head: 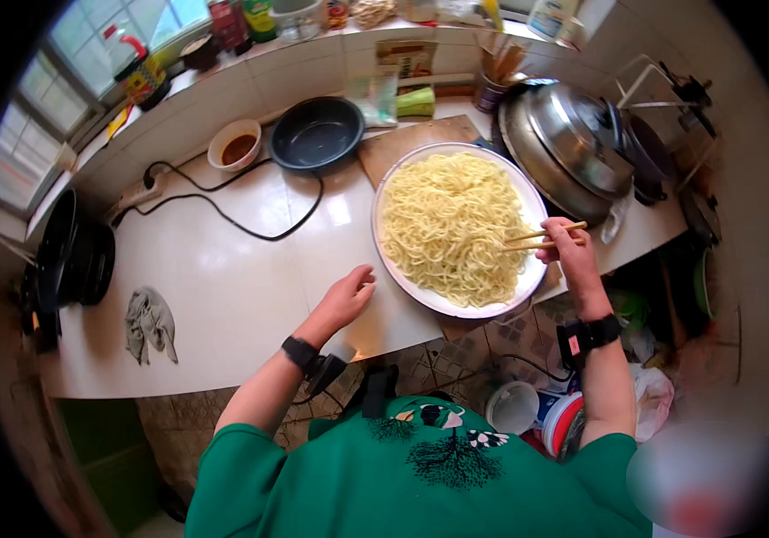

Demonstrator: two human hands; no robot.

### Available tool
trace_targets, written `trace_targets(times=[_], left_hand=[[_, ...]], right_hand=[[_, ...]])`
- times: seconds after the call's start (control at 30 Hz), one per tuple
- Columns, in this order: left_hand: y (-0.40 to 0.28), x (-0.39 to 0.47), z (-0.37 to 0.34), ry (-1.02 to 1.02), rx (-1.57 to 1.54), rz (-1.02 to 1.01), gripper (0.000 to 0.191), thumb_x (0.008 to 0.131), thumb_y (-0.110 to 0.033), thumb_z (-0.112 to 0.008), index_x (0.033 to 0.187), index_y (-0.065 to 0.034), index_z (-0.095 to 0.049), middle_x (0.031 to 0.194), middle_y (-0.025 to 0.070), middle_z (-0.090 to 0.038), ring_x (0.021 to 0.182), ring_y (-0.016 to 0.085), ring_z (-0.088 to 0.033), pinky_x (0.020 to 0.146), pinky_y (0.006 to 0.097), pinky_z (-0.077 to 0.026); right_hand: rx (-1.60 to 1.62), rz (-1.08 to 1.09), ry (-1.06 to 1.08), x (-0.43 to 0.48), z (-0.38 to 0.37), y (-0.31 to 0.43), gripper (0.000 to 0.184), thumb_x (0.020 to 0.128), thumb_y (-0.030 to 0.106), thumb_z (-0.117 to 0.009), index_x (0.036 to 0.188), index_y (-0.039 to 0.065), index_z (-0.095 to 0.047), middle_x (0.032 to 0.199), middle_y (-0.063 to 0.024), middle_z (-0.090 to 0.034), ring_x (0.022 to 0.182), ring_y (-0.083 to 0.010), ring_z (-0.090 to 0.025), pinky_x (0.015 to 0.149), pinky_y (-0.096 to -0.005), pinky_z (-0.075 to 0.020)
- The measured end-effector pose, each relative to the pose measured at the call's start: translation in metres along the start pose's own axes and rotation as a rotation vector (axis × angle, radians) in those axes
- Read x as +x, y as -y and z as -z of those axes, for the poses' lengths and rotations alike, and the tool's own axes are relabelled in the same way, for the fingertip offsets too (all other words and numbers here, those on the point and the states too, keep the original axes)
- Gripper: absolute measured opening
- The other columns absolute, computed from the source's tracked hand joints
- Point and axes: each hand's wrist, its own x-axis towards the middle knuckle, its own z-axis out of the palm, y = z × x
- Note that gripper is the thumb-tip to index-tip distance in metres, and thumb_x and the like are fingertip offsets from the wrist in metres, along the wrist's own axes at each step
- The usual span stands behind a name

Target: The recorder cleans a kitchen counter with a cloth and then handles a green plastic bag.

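A large white round tray (399, 277) holds a broad heap of pale yellow noodles (452, 225); it rests partly on a wooden board (384, 149). My right hand (569, 255) grips a pair of wooden chopsticks (546, 239) at the tray's right rim, and their tips touch the right side of the noodles. Just left of the tray, my left hand (349, 296) is held over the white counter with nothing in it, its fingers loosely bent and partly apart.
Behind lie a dark basin (317, 134), a bowl of brown sauce (236, 146) and a looped black cord (223, 212). Metal pans with a lid (569, 141) crowd the right. A grey cloth (149, 326) and black pots (78, 255) are at the left.
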Motion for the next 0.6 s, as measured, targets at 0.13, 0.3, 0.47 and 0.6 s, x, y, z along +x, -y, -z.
trace_targets(times=[0.13,0.3,0.47,0.6], left_hand=[[-0.004,0.022,0.000,0.038,-0.112,0.065,0.038,0.086,-0.017,-0.046,0.118,0.0013,-0.039,0.098,0.0108,-0.058,0.086,0.016,-0.056,0.076,0.0269,-0.044],[-0.010,0.029,-0.014,0.067,-0.370,0.176,0.038,0.087,-0.019,-0.046,0.119,-0.0010,-0.038,0.089,0.0070,-0.058,0.076,0.011,-0.055,0.066,0.0229,-0.044],[-0.017,0.031,-0.021,0.021,-0.560,0.231,0.040,0.086,-0.016,-0.046,0.118,0.0025,-0.033,0.085,0.0072,-0.058,0.070,0.010,-0.054,0.063,0.0211,-0.044],[-0.021,0.031,-0.025,-0.043,-0.562,0.277,0.038,0.084,-0.010,-0.046,0.117,0.0016,-0.033,0.083,0.0070,-0.057,0.068,0.011,-0.055,0.060,0.0222,-0.046]], right_hand=[[-0.180,0.146,-0.007,-0.003,-0.006,0.022,0.020,0.087,0.020,-0.050,0.088,0.002,-0.057,0.068,-0.0009,-0.053,0.052,-0.0072,-0.053,0.045,-0.0188,-0.0427],[-0.182,0.121,-0.126,-0.018,0.035,0.045,0.019,0.088,0.021,-0.049,0.086,0.005,-0.058,0.067,-0.0017,-0.054,0.051,-0.0086,-0.053,0.045,-0.0196,-0.0441],[0.048,-0.011,-0.157,0.002,0.082,-0.003,0.023,0.087,0.026,-0.050,0.097,0.006,-0.055,0.075,-0.0040,-0.057,0.051,-0.0111,-0.055,0.045,-0.0222,-0.0462],[0.231,-0.084,-0.224,0.036,0.081,-0.039,0.020,0.087,0.024,-0.049,0.096,0.006,-0.055,0.075,-0.0042,-0.059,0.051,-0.0112,-0.056,0.046,-0.0232,-0.0493]])
